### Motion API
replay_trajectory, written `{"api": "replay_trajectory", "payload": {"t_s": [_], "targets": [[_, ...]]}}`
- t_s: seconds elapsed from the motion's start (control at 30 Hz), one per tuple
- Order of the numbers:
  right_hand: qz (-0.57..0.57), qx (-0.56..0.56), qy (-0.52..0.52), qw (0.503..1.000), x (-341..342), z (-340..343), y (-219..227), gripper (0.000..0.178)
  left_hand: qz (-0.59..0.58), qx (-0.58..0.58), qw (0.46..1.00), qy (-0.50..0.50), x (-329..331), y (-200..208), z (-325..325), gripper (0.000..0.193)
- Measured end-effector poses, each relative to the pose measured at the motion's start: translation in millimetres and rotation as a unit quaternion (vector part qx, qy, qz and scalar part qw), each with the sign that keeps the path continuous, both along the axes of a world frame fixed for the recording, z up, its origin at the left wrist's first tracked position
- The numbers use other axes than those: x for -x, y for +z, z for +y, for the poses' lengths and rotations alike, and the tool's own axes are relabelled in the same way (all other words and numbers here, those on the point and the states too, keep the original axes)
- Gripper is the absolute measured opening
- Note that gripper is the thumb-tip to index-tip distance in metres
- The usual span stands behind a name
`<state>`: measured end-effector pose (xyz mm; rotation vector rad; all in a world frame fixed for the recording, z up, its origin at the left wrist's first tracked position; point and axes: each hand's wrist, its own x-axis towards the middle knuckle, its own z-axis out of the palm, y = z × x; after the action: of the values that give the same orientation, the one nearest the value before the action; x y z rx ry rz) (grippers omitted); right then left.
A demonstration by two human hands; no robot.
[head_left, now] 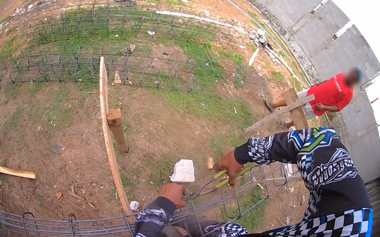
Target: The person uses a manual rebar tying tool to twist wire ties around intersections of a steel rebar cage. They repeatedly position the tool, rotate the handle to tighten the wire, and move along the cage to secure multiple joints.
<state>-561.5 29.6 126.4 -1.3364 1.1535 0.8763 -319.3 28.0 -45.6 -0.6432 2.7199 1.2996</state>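
A long rebar cage (102, 225) of steel bars and bent stirrups runs across in front of me. My left hand (174, 193) is closed at its top bars, beside a stirrup; its fingertips are partly hidden. To the right, my right hand (229, 166) grips pliers by their yellow-green handles (222, 182). The dark jaw end points left toward the bars near my left hand. Just beyond my left hand shows a white block (182, 171).
An upright wooden board (111, 142) stands left of my hands, with a short timber (117, 130) against it. More rebar cages (53, 66) lie on the grass beyond. At right, a person in a red shirt (334, 94) stands by a wooden trestle (295, 109), before a block wall (315, 20).
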Motion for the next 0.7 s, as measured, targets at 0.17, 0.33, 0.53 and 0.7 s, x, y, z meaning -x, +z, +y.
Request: {"api": "replay_trajectory", "payload": {"t_s": [0.17,0.33,0.53,0.7], "targets": [[-0.068,0.444,0.287,0.846,18.8,24.5,2.5,0.050,0.020,-0.017,0.999,0.024,-1.9,-3.3,2.6,0.037],[0.155,-0.038,-0.016,0.987,-20.3,-13.8,32.4,0.059,0.003,-0.082,0.996,-0.021,-14.2,7.4,-8.6,0.067],[0.110,0.026,0.040,0.993,-45.6,-48.3,31.0,0.068,0.086,-0.191,0.968,0.139,10.5,36.6,32.2,0.082],[0.065,0.069,0.097,0.991,-70.9,-64.5,29.0,0.054,0.199,-0.156,0.906,0.340,42.2,54.1,52.3,0.070]]}}
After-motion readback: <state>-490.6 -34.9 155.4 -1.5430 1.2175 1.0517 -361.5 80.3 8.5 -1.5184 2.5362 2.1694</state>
